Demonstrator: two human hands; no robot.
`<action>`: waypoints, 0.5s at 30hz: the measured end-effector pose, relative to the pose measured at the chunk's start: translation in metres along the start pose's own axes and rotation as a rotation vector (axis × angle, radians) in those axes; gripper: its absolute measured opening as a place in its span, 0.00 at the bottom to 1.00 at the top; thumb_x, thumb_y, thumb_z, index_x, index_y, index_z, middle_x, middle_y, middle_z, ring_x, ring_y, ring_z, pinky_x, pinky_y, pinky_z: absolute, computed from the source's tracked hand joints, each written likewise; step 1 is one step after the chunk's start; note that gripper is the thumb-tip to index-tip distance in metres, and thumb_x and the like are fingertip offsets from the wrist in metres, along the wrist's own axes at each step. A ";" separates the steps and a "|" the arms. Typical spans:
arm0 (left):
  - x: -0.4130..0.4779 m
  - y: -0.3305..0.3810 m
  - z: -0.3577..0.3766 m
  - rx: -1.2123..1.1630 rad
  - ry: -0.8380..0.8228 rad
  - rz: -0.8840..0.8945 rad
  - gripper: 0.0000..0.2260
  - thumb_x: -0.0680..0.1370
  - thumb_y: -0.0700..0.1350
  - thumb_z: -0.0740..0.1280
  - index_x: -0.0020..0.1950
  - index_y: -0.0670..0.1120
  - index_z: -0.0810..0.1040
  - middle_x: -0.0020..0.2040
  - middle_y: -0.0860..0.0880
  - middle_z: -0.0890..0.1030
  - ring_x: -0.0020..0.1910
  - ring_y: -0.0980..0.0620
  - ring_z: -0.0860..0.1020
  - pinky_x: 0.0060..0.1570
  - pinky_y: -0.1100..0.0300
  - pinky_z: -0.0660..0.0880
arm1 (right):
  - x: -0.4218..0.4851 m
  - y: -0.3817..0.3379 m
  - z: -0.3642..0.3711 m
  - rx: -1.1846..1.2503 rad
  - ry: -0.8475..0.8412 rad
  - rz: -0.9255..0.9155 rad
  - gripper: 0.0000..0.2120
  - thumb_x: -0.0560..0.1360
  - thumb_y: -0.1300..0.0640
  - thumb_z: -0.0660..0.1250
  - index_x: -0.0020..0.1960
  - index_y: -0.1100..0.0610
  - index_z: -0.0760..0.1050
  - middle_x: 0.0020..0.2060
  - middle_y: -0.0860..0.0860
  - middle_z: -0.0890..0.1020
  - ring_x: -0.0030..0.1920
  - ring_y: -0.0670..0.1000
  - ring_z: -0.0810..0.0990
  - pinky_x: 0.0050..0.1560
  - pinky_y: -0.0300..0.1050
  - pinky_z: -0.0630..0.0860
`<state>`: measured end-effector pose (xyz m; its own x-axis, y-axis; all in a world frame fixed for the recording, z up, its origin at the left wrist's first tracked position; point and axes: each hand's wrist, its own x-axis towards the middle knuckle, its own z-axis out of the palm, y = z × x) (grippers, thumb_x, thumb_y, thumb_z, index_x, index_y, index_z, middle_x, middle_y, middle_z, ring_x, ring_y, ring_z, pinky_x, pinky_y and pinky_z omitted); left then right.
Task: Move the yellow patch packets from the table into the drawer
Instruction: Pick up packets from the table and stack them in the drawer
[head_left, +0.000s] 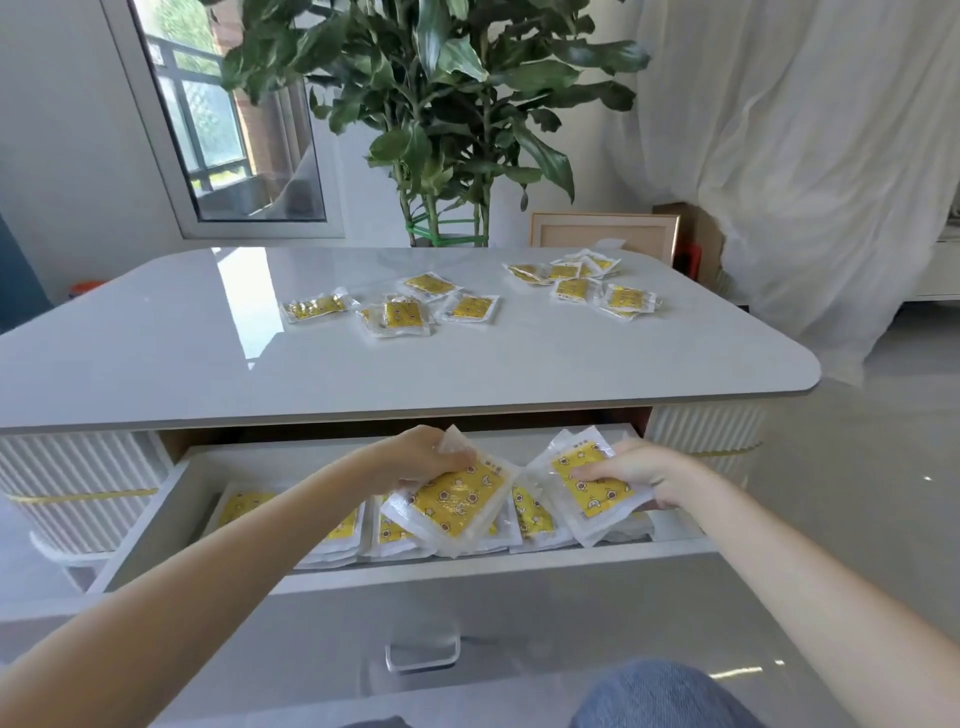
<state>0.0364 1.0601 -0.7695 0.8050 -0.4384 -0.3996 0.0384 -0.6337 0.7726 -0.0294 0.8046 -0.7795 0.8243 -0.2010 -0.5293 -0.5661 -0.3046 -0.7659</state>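
The white drawer stands pulled out under the table, with several yellow patch packets lying in a row inside. My left hand grips a small stack of yellow packets by its upper corner, tilted over the drawer's middle. My right hand pinches another stack of packets over the drawer's right end. On the glossy white table several more packets lie loose: one group near the middle and one at the back right.
A tall green plant and a wooden frame stand behind the table. A window is at the back left, white curtains at the right. The drawer front has a metal handle. My knee in jeans is below.
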 end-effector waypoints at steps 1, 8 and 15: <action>0.003 0.001 0.005 -0.012 -0.006 -0.032 0.12 0.78 0.52 0.65 0.54 0.45 0.74 0.44 0.49 0.80 0.40 0.53 0.81 0.37 0.64 0.78 | 0.003 0.004 0.000 0.003 0.050 -0.001 0.06 0.70 0.62 0.75 0.46 0.60 0.79 0.43 0.57 0.85 0.43 0.55 0.83 0.54 0.54 0.79; 0.058 0.000 0.047 -0.048 0.036 -0.226 0.13 0.78 0.50 0.64 0.53 0.40 0.73 0.58 0.40 0.79 0.55 0.42 0.79 0.58 0.49 0.76 | 0.047 0.019 -0.005 -0.089 0.269 0.054 0.19 0.73 0.64 0.71 0.62 0.65 0.72 0.56 0.60 0.80 0.52 0.56 0.81 0.50 0.50 0.80; 0.108 0.003 0.091 0.025 0.096 -0.308 0.16 0.81 0.43 0.56 0.67 0.38 0.65 0.62 0.39 0.73 0.59 0.44 0.75 0.58 0.53 0.75 | 0.066 0.022 -0.007 -0.191 0.352 0.075 0.24 0.76 0.68 0.63 0.71 0.62 0.63 0.61 0.59 0.74 0.60 0.56 0.76 0.55 0.46 0.74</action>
<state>0.0703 0.9525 -0.8548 0.8100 -0.1622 -0.5636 0.2753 -0.7433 0.6096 0.0121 0.7781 -0.8285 0.7517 -0.5256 -0.3983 -0.6405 -0.4382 -0.6306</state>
